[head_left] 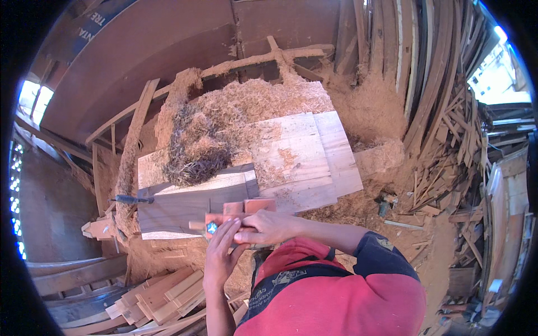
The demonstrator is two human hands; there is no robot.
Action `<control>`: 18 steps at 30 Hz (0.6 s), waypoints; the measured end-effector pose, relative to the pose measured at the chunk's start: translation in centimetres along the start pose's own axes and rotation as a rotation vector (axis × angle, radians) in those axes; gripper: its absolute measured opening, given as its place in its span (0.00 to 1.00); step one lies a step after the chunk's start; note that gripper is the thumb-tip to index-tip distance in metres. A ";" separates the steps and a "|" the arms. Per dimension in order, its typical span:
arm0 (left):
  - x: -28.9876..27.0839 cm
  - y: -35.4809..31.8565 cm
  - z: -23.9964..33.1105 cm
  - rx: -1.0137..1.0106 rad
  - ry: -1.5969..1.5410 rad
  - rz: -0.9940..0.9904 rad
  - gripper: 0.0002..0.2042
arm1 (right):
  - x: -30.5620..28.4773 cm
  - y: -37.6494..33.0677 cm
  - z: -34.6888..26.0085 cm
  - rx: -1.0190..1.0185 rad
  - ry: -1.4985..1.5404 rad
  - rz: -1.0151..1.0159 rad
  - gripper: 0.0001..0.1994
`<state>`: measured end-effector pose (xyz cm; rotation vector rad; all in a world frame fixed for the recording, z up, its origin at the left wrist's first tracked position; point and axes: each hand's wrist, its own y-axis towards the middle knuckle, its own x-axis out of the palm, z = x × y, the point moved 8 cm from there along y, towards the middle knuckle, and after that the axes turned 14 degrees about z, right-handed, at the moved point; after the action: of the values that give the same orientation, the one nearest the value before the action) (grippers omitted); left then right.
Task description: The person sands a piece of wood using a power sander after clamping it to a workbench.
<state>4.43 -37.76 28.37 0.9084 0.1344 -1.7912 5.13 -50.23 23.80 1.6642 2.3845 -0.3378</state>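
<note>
Both of my hands are at a reddish wooden tool with a blocky body, which looks like a hand plane [259, 206], at the near edge of the boards. My right hand [269, 227] is closed around its right part. My left hand [224, 246] has its fingers bent together over the left part, beside a small blue piece [212, 228] with a white star shape. The tool's underside is hidden. Just beyond it lies a shaded wooden board [185, 203], overlapped with paler boards [291, 151]. Curled wood shavings [199, 162] are heaped on them.
A dark slim tool [131, 199] lies across the boards' left edge. Sawdust-covered beams [137, 129] stand behind and left. Long planks [434, 73] lean at the right above piled offcuts [448, 151]. Stacked wood pieces [162, 297] lie at the lower left.
</note>
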 end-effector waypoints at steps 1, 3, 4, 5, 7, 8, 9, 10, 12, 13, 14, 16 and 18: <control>-0.4 -0.6 -0.2 -0.001 -0.002 0.001 0.28 | 0.7 0.3 0.1 0.002 -0.002 -0.001 0.31; -1.7 -2.0 -1.1 -0.033 0.061 0.038 0.29 | 2.6 0.8 -0.3 -0.042 -0.044 -0.097 0.31; -2.5 -2.4 -1.3 -0.079 0.063 0.091 0.27 | 3.0 1.1 -1.0 -0.028 -0.028 -0.119 0.32; -2.9 -3.0 -1.5 -0.086 0.063 0.100 0.27 | 3.6 1.5 -1.0 -0.029 -0.033 -0.129 0.32; -4.6 -4.9 -2.4 -0.103 0.082 0.136 0.24 | 6.2 1.8 -2.1 -0.129 -0.002 -0.253 0.31; -5.5 -5.3 -3.0 -0.120 0.125 0.143 0.22 | 5.9 2.2 -3.0 -0.202 0.075 -0.231 0.32; -6.2 -6.5 -3.8 -0.155 0.097 0.190 0.23 | 6.1 2.2 -4.1 -0.271 0.150 -0.228 0.32; -6.2 -7.4 -4.5 -0.204 0.111 0.188 0.23 | 6.5 2.2 -2.4 -0.172 -0.112 -0.327 0.31; -4.9 -7.4 -5.6 -0.222 0.068 0.188 0.24 | 7.0 1.6 1.9 -0.082 -0.421 -0.331 0.28; -4.3 -6.8 -5.3 -0.175 0.028 0.207 0.24 | 7.0 1.3 3.0 -0.094 -0.467 -0.226 0.26; -4.1 -6.9 -4.7 -0.159 0.097 0.276 0.26 | 6.6 0.6 3.2 -0.050 -0.432 -0.163 0.24; -3.1 -8.8 -4.3 -0.162 0.202 0.369 0.28 | 5.5 -0.2 4.3 -0.032 -0.328 -0.068 0.21; -2.0 -13.8 -6.1 -0.355 0.303 0.676 0.30 | 5.3 -1.9 6.1 -0.053 -0.254 -0.091 0.20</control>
<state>-3.84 -27.37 20.90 0.8307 0.2897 -0.9618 1.79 -48.01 16.51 1.4001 2.2629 -0.4668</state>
